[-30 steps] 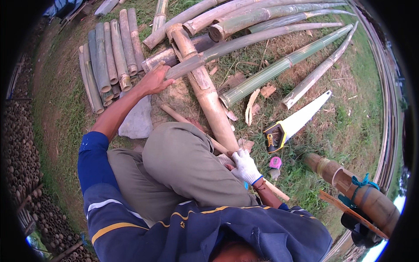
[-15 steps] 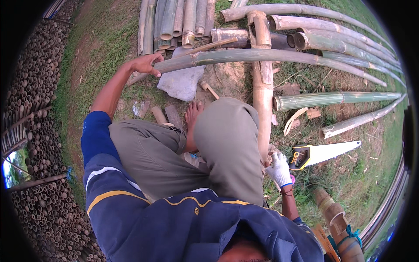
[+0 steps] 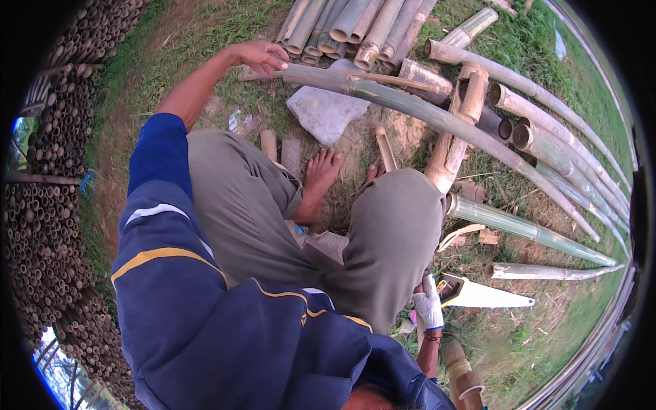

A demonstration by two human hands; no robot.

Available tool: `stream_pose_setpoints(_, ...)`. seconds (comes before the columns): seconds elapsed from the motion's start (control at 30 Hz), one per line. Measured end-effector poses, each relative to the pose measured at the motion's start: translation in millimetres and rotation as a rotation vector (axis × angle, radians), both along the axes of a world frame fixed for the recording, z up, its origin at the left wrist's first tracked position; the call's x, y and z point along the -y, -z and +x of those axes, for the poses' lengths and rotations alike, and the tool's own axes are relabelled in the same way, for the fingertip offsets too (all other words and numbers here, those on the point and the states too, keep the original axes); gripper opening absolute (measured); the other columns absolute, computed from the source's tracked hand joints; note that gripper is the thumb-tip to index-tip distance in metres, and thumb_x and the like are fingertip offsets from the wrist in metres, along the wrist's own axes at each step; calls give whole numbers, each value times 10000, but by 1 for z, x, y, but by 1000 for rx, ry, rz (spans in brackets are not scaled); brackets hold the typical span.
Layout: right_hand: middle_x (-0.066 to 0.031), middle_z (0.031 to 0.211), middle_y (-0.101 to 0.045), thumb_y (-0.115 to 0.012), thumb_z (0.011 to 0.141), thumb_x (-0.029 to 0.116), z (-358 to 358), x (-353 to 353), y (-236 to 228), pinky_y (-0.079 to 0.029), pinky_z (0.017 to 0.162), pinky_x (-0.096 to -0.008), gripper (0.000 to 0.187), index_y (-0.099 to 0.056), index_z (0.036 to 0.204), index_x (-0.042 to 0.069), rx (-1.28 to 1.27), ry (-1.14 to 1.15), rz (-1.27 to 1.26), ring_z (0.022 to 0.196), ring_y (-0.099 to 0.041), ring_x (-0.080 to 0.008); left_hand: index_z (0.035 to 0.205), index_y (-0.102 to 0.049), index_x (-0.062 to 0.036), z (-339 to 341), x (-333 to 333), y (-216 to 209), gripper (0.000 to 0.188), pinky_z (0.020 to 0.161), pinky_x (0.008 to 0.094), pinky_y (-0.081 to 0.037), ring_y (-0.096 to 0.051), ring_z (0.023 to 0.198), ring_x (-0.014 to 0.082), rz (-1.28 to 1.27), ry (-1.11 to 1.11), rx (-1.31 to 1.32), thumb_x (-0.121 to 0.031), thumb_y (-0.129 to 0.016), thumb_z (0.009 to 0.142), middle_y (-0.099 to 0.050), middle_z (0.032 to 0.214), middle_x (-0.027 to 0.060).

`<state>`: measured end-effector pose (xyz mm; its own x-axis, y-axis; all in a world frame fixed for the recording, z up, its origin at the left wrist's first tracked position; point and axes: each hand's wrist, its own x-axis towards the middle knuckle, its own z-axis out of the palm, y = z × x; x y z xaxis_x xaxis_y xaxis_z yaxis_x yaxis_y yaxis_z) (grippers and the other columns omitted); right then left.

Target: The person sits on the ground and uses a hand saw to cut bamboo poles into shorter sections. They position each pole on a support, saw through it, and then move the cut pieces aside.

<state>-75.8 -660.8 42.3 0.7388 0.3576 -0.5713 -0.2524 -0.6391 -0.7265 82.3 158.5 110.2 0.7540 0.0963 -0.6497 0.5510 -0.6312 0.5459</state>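
Observation:
My bare left hand (image 3: 263, 58) reaches out at the upper left, its fingers closed over the near end of a long bamboo pole (image 3: 403, 106). The pole slants to the right across a notched bamboo post (image 3: 447, 157). Low on the right, my right hand (image 3: 428, 305) wears a white glove beside my knee. Its fingers are curled and partly hidden; I cannot make out what is in them. Just right of it a handsaw (image 3: 485, 294) with a yellow and black handle lies on the grass.
A flat grey stone (image 3: 324, 113) lies beyond my feet. Cut bamboo poles (image 3: 355, 27) are stacked at the top; more long poles (image 3: 560, 147) fan out at the right. Bamboo offcuts (image 3: 386, 147) litter the ground. A large bamboo pile (image 3: 51, 225) stands at the left.
My view has swung, shifting the scene. My left hand has moved farther out with the pole's end, which now crosses the stone's far edge. My right hand sits closer behind the knee.

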Motion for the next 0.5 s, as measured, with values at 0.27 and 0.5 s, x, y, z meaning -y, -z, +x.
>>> stream_pose_setpoints(0.27, -135, 998, -642, -545, 1044, -16, 93, -1, -135, -561, 779, -386, 276, -616, 1310, 12, 331, -241, -122, 849, -652, -249, 1429, -668, -84, 31, 27, 0, 593, 982, 376, -573, -716, 1135, 187, 92, 242, 418, -522, -740, 1036, -757, 1241, 95)
stream_pose_setpoints(0.5, -204, 1012, -615, -683, 789, -78, 156, -104, -158, -558, 719, -496, 482, -700, 1250, 59, 977, -516, -258, 835, -677, -400, 1391, -703, -74, 73, 156, -66, 630, 982, 403, -540, -704, 1112, 220, -332, 266, 508, -618, -522, 1129, -766, 1207, 86)
